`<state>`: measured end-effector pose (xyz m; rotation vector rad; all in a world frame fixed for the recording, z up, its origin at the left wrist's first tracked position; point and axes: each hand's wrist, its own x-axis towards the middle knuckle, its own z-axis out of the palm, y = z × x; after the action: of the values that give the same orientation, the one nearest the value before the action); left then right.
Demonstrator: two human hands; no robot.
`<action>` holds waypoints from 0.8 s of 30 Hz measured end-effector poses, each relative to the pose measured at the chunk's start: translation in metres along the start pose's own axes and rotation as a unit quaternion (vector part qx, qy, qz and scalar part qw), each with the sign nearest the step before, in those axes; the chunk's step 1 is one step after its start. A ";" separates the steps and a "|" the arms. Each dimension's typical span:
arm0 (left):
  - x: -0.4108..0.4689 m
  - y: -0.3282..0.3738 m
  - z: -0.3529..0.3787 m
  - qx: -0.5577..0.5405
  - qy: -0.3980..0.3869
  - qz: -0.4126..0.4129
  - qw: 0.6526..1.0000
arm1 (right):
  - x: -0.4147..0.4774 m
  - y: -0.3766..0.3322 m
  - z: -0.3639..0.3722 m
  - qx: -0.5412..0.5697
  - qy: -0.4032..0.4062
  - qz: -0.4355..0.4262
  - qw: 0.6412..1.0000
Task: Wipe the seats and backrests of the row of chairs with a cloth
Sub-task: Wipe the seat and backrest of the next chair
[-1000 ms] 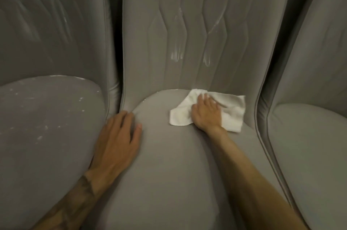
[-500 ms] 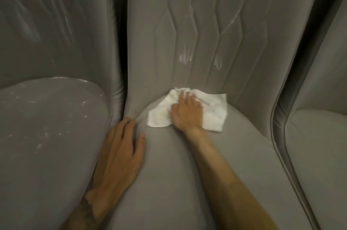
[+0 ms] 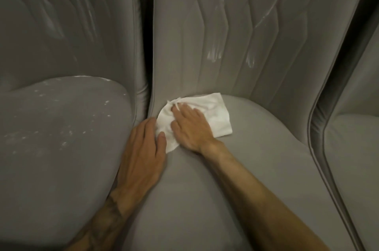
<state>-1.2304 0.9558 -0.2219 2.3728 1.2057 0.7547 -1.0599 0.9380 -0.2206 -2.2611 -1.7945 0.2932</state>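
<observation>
A white cloth (image 3: pixel 217 113) lies at the back left corner of the middle chair's grey seat (image 3: pixel 256 168), against the foot of its quilted backrest (image 3: pixel 235 35). My right hand (image 3: pixel 190 125) presses flat on the cloth with fingers spread. Resting flat on the seat's left edge is my left hand (image 3: pixel 141 152), its thumb touching the cloth's near left corner. White streaks mark the backrest above the cloth.
The left chair's seat (image 3: pixel 57 138) is speckled with white spots and its backrest (image 3: pixel 61 21) is streaked. The right chair (image 3: pixel 352 158) shows partly at the frame's edge. Narrow dark gaps separate the chairs.
My right hand has slid the cloth leftward along the back of the seat, into the corner beside my left hand. The left hand has stayed on the seat's edge.
</observation>
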 end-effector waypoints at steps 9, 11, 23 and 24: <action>0.002 -0.002 -0.001 -0.076 0.018 -0.015 0.997 | 0.007 -0.013 -0.007 -0.042 0.010 0.037 0.998; 0.005 -0.002 -0.003 -0.117 0.031 -0.027 0.992 | -0.015 -0.026 0.000 -0.025 -0.003 -0.041 0.999; 0.007 -0.001 -0.013 -0.089 -0.031 -0.014 0.995 | -0.005 0.057 -0.037 -0.031 -0.042 -0.024 0.998; 0.007 0.000 -0.012 -0.070 -0.036 -0.002 0.997 | -0.008 0.077 -0.044 -0.031 -0.030 0.016 0.999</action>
<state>-1.2343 0.9627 -0.2111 2.2637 1.0912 0.7203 -0.9771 0.9109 -0.2028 -2.3489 -1.8217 0.3193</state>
